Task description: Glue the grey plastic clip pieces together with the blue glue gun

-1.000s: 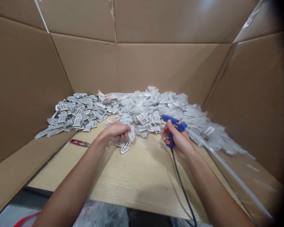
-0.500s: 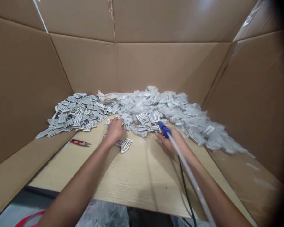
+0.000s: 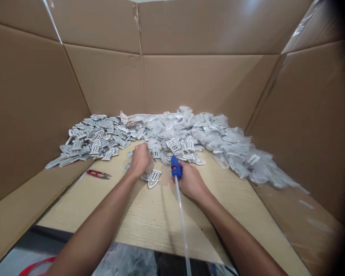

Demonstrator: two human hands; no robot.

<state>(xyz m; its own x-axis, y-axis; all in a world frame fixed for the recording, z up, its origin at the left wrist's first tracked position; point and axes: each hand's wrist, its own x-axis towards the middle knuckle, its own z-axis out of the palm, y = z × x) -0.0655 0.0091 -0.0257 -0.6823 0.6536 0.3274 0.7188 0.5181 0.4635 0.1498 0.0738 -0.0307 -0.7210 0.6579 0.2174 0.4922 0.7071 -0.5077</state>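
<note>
My right hand point(image 3: 192, 180) grips a blue glue gun point(image 3: 176, 167), its nozzle pointing away from me. A long translucent glue stick point(image 3: 183, 226) trails out of its back toward me. Just left of it, my left hand point(image 3: 140, 159) is closed, knuckles up, among some grey and white arched window-shaped pieces. What its fingers hold, if anything, is hidden. One such arched piece point(image 3: 154, 179) lies on the table right below that hand. More loose arched pieces point(image 3: 189, 149) lie a little beyond the glue gun.
A heap of bare arched pieces point(image 3: 94, 140) fills the back left. Pieces in clear plastic bags point(image 3: 218, 134) pile along the back and right. Red-handled thread snips point(image 3: 98, 174) rest on the table point(image 3: 143, 222). Cardboard walls point(image 3: 207, 84) enclose the back and sides.
My right hand has swung the glue gun leftward, close to my left hand. My left hand has curled its fingers in, staying at about the same spot.
</note>
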